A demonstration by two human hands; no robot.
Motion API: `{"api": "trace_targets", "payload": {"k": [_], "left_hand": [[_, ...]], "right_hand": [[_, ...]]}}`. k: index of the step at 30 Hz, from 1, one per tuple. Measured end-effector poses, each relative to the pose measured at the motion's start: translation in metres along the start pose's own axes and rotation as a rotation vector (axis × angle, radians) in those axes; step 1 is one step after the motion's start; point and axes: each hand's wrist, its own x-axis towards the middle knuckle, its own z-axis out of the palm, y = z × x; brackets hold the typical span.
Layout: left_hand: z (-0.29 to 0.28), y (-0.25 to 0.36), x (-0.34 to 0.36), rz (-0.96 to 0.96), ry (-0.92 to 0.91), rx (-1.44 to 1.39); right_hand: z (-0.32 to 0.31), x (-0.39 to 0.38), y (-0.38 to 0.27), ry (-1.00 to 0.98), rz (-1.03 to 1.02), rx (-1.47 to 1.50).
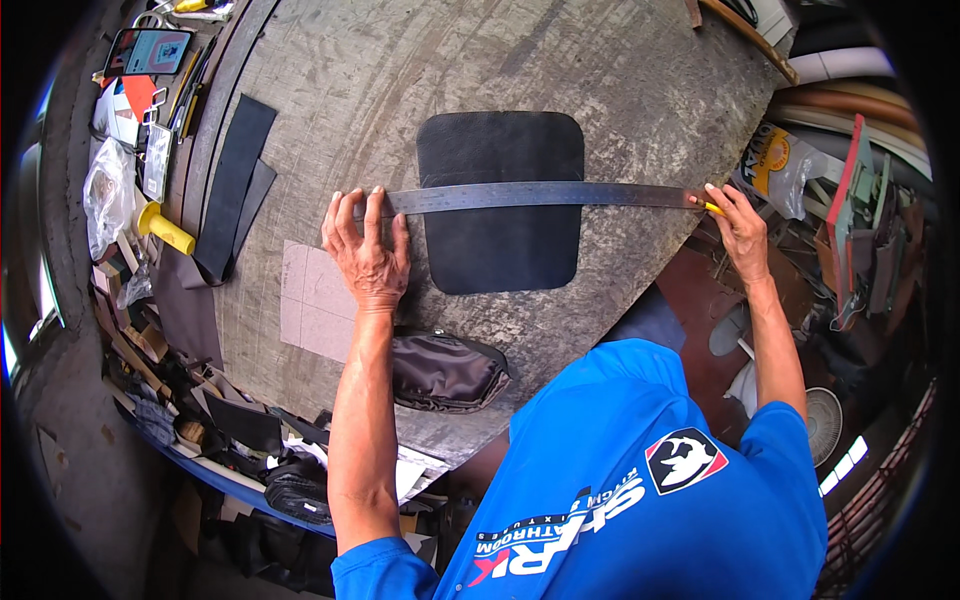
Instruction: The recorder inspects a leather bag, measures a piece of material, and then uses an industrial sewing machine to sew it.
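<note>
A long steel ruler (500,195) lies across a black leather panel (500,250) with rounded corners, above the panel's middle. My left hand (370,250) holds the ruler's left end, its fingertips and thumb pressing down around it on the worn table (330,110). At the other end of the ruler, by the table's right edge, my right hand (742,235) is closed on a thin yellow pencil (712,207). The pencil's tip points left, at the ruler's end. Part of the right hand's grip is hidden.
Below the panel lies a dark zippered pouch (448,372), near a pinkish board (312,300). Black strips (235,190), a yellow-handled tool (167,228) and a phone (148,51) line the left side. Rolls of material (850,100) and a fan (822,425) stand at the right.
</note>
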Motion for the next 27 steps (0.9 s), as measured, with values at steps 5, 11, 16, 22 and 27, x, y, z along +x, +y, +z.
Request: {"api": "trace_targets", "payload": {"k": [5, 11, 16, 22, 27], "left_hand": [[-0.001, 0.001, 0.000, -0.017, -0.020, 0.013], [-0.001, 0.003, 0.001, -0.003, -0.008, -0.002], [-0.003, 0.006, 0.002, -0.001, -0.003, 0.007], [-0.004, 0.010, 0.001, -0.012, 0.037, -0.010], [-0.005, 0.076, 0.003, -0.091, 0.015, 0.316]], "right_hand": [[0.000, -0.001, 0.002, -0.007, -0.010, 0.007], [0.001, -0.003, 0.007, -0.025, -0.025, -0.050], [0.000, -0.004, 0.010, 0.009, -0.077, -0.070], [0.004, 0.001, 0.010, 0.055, -0.131, -0.085], [0.001, -0.004, 0.021, 0.039, -0.168, -0.109]]}}
